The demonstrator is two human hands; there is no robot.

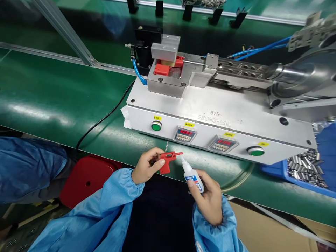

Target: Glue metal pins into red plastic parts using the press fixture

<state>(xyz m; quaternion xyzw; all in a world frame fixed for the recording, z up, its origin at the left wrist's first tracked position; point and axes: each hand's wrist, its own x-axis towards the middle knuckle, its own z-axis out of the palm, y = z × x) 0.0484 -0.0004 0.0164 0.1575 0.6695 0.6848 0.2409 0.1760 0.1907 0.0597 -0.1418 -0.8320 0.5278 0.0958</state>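
My left hand (146, 165) is closed on a small red plastic part (168, 160) shaped like a little pistol, its thin end pointing right. My right hand (208, 199) grips a small white glue bottle (191, 174) with a blue and red label. The bottle's nozzle tip sits just below the red part's right end, almost touching it. Both hands hover over the near edge of the green conveyor belt (57, 101). Both arms wear blue sleeves.
A grey metal fixture box (210, 119) with two green buttons and two red digital displays stands on the belt ahead. Another red part (168, 68) sits in its clamp. A blue tray of metal pins (304, 168) lies right. A red stool (86, 178) and another person's blue sleeve (26, 164) are left.
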